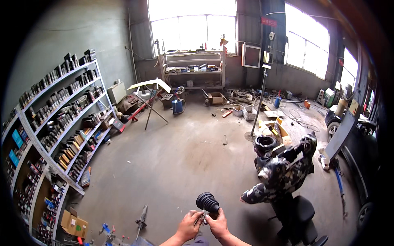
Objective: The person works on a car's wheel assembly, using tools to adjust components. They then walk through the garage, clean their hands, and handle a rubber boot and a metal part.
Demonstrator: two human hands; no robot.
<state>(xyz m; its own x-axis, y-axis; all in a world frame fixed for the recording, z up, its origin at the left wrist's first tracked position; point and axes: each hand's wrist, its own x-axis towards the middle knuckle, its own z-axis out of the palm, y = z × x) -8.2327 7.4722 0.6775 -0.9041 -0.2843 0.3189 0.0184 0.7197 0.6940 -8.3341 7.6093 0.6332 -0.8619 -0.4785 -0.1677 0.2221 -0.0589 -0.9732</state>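
Observation:
A black, ribbed, cone-shaped rubber boot (208, 202) is held up at the lower middle, its wide end tipped up and to the left. My right hand (218, 226) is closed round its narrow lower end, with the thumb toward my left hand. Just left of it, my left hand (189, 225) is closed in a pinch. A small pale, shiny piece (203, 218) shows between the fingertips of both hands; its kind is too small to make out.
A shock absorber (142, 217) and scattered tools (107, 230) lie at the lower left, beside an open cardboard box (74, 224). Shelves (61, 158) full of parts line the left. A scooter draped in a camouflage cover (283, 176) stands close on the right, near a metal pole stand (257, 108).

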